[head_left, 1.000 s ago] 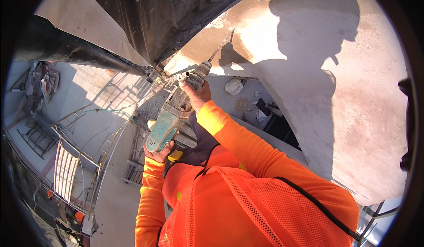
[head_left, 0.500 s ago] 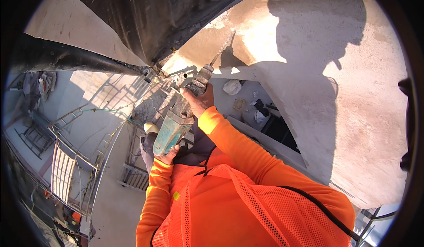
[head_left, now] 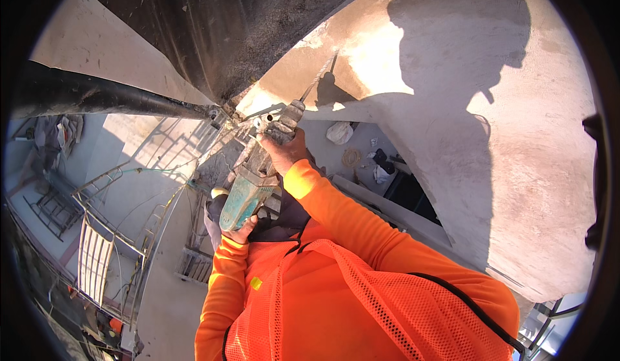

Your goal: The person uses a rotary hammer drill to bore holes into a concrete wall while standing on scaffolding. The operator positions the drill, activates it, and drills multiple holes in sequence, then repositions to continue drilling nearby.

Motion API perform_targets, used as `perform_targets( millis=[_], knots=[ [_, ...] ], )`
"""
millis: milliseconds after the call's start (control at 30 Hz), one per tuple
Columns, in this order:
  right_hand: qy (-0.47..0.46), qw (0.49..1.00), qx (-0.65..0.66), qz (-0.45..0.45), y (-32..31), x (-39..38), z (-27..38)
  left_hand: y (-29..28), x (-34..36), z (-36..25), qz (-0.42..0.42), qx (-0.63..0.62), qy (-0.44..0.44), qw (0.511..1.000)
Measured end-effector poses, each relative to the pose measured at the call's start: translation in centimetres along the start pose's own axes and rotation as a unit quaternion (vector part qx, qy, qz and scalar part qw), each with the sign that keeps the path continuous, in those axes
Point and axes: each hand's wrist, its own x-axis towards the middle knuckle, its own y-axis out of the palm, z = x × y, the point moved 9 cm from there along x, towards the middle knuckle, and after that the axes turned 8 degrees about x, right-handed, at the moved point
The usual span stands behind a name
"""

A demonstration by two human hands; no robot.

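Observation:
A dusty hammer drill with a teal rear housing [head_left: 244, 199] lies slantwise in front of my body, held in both hands. My left hand [head_left: 241, 230] is closed around its rear end. Farther forward, my right hand [head_left: 287, 151] grips the grey front part just behind the chuck. From there a long spiral drill bit [head_left: 318, 80] points up and to the right. Its tip is at or very near the sunlit plastered wall [head_left: 371, 54], where the bit's shadow almost meets it; firm contact I cannot tell.
Dark sheeting [head_left: 194, 25] hangs at upper left beside a black pipe-like roll [head_left: 97, 90]. Far below on the left stand metal scaffold frames [head_left: 123, 232] with a slatted platform [head_left: 94, 257]. A white bag [head_left: 339, 132] and a coil of rope [head_left: 351, 157] lie below, right of the drill.
The drill has shifted slightly down and left in view, and the bit's tip and its shadow have drawn closer together. Both hands keep their hold.

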Motion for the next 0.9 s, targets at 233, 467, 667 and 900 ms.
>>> perform_targets(
  millis=[233,467,667,900],
  knots=[
    [0.000,1.000,-0.001,0.003,0.2,0.0,-0.1,0.3,0.4,-0.7,0.015,0.004,-0.013,1.000],
    [0.010,1.000,-0.011,0.004,0.1,0.2,-0.4,0.0,0.5,-0.5,-0.013,-0.009,0.008,1.000],
    [-0.005,1.000,0.014,0.008,0.2,0.4,-0.9,-0.4,0.5,-0.6,0.017,0.004,-0.023,1.000],
    [0.007,1.000,0.009,0.007,0.5,0.6,-1.0,-0.5,0.5,-0.6,0.059,-0.022,-0.070,0.996]
  ],
)
